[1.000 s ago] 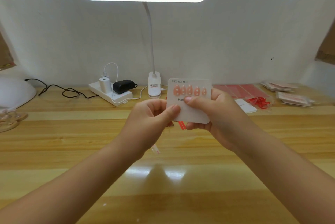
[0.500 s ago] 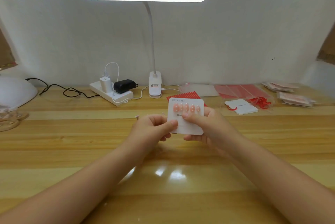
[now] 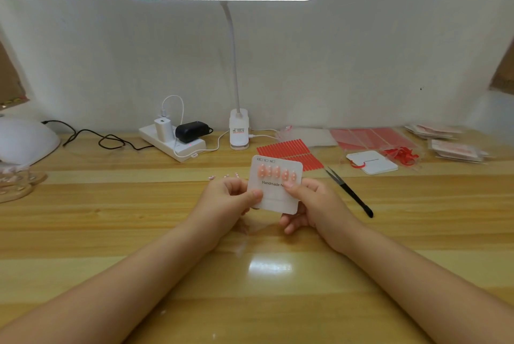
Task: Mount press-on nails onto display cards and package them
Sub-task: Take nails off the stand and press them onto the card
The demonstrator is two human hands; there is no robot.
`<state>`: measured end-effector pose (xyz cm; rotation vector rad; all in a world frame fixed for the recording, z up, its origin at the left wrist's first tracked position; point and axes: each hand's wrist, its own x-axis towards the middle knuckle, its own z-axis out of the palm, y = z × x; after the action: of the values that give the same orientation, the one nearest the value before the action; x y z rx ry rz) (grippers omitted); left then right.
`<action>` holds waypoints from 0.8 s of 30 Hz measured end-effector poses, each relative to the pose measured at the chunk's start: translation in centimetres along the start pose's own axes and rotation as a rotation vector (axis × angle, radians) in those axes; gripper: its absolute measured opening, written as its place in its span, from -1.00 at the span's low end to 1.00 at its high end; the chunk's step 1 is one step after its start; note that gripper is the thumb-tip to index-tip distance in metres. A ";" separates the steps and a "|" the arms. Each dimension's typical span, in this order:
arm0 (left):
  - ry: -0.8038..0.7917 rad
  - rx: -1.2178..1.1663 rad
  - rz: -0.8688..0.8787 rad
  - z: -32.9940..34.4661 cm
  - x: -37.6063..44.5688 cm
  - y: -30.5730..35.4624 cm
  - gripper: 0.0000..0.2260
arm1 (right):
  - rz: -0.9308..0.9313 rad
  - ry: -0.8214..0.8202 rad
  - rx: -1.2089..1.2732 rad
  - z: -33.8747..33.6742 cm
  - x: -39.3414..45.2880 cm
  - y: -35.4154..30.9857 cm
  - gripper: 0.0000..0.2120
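Note:
A white display card (image 3: 274, 199) printed "Handmade N…" carries a row of several pink press-on nails (image 3: 275, 172) near its top. Both hands hold it just above the wooden table. My left hand (image 3: 230, 199) pinches its left edge with the thumb on the front. My right hand (image 3: 308, 201) grips its right side, thumb pressing just under the nails, fingers curled behind. A few loose pink nails (image 3: 225, 176) lie on the table beyond my left hand.
Black tweezers (image 3: 349, 192) lie right of the card. Red adhesive strips (image 3: 289, 150), a second white card (image 3: 372, 162), red sheets (image 3: 370, 137) and packaged sets (image 3: 456, 148) sit at back right. A clip lamp (image 3: 239, 132), power strip (image 3: 172, 143) and white dome (image 3: 25, 140) stand behind.
Both hands have lowered the card from in front of the lamp base to just above the table, uncovering the red strips and tweezers. The grip on the card stays the same.

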<state>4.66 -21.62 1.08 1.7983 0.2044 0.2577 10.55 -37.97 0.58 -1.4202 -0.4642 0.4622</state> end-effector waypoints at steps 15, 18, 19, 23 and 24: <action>0.025 -0.063 -0.038 0.6 -0.2 -0.1 -0.86 | -0.010 0.026 0.024 -0.2 0.1 0.2 -0.83; 0.025 -0.014 -0.004 0.7 -0.2 -0.1 -0.87 | -0.011 0.026 0.005 -0.1 -0.1 0.1 -0.85; 0.023 -0.003 0.002 0.7 -0.2 -0.1 -0.87 | -0.015 0.037 0.001 -0.1 -0.1 0.2 -0.86; 0.003 0.009 0.003 0.5 -0.1 -0.2 -0.88 | -0.062 0.131 -0.089 0.0 0.0 0.4 -0.88; -0.002 0.004 0.009 0.4 -0.2 -0.2 -0.88 | -0.079 0.147 -0.106 0.0 0.0 0.5 -0.89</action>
<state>4.62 -22.04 0.77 1.8037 0.1960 0.2618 10.56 -37.89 0.09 -1.5205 -0.4288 0.2707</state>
